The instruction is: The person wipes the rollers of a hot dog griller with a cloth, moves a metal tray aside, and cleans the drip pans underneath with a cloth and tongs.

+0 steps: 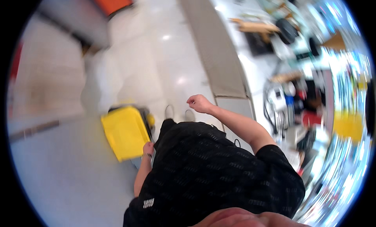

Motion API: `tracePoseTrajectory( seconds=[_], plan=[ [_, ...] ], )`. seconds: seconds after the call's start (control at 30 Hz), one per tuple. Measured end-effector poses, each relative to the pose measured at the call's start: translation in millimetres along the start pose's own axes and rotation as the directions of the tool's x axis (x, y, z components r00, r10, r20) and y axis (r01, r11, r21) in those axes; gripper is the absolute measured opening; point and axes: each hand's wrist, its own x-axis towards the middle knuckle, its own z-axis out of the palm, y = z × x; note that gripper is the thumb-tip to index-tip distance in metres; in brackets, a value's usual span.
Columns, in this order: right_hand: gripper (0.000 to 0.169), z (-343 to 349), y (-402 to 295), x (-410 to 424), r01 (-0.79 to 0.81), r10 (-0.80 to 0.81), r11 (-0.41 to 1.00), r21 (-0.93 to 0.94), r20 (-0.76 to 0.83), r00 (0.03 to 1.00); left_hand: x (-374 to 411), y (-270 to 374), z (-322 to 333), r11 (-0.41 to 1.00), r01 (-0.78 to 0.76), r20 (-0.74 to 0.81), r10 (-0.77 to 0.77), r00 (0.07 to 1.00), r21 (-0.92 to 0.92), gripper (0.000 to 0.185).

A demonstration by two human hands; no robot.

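My right hand (200, 103) is raised in front of me over the tiled floor, its fingers curled with nothing visible in them. It is near the end of a counter with a grey-brown side. My left hand (148, 148) hangs low at my side, next to the right edge of a yellow lid (126, 133) on a bin. The fingers look curled, but blur and the small size hide whether they touch the lid. Both my shoes show on the floor beyond my black shirt.
On my right runs a long counter (229, 50) bearing tan pieces, a black cable (265, 103) and mixed items. A grey surface (67, 174) lies at left. An orange container (113, 2) stands at the top left, beside a blurred grey unit (76, 15).
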Motion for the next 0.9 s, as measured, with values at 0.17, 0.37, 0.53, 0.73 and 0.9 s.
tracePoseTrajectory(
  seconds=[0.17,0.37,0.53,0.73,0.9],
  plan=[
    [0.027,-32,24,-87,-0.191,0.303,0.936,0.295,-0.400,0.865,95,62,-80,0.916,-0.282,0.284,0.200,0.938,0.285,0.038],
    [0.026,-33,84,-212,-0.157,0.592,0.767,0.622,-0.593,0.546,248,215,-114,0.760,-0.481,0.251,0.411,0.877,0.437,0.035],
    [0.029,-81,118,-299,-0.068,0.657,0.744,0.665,-0.708,0.259,279,347,-87,0.914,-0.370,0.166,0.344,0.924,0.166,0.030],
    [0.048,-197,261,-451,-0.367,0.350,0.750,0.551,-0.801,-0.486,208,401,47,0.860,-0.509,0.275,0.498,0.822,-0.034,0.027],
    [0.055,-285,339,-544,-0.401,0.427,0.388,0.830,-0.547,-0.720,102,420,151,0.863,-0.505,0.463,0.453,0.762,-0.012,0.032]
  ],
)
